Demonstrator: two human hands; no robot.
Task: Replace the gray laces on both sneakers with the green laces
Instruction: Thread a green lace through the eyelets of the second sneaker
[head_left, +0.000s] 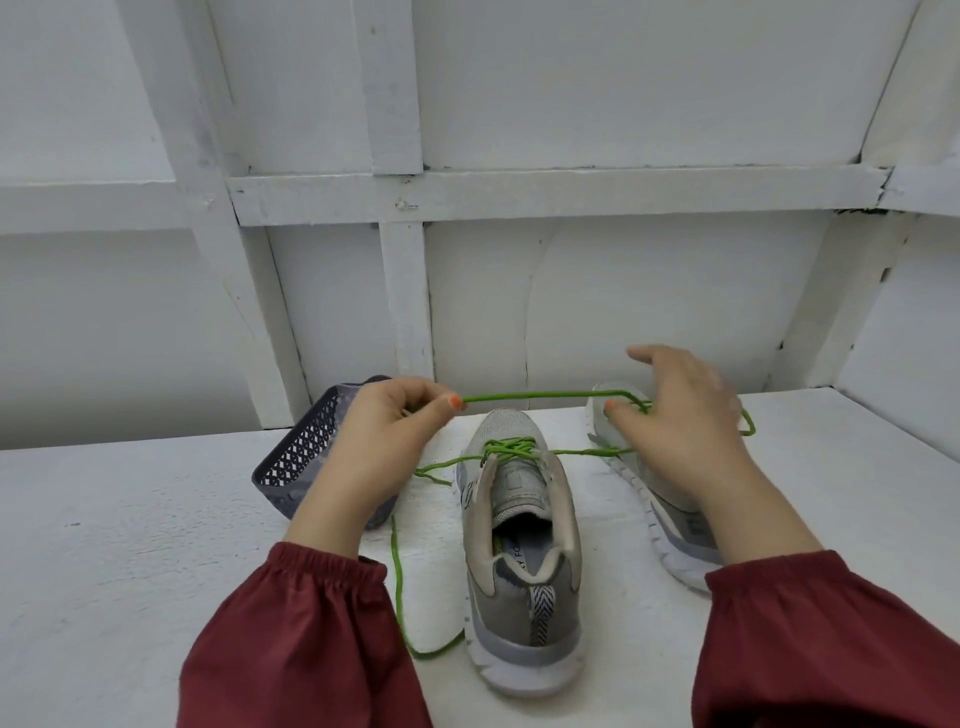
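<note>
The middle sneaker's (521, 608) inner lining reads partly "KY FC".

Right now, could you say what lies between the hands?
In the head view, a green lace stretches from the left hand to the right hand, above the middle sneaker's toe.

- Light: we record bright, even, diffuse light over white surfaces.
- Shadows: we find faint, soft ones beside the sneaker (522, 551) on the table (130, 545).
- Blur: we note the right hand (691, 415) motion-smeared.
- Distortion: we see the wall battens (519, 195) lean and bow toward the edges.
</note>
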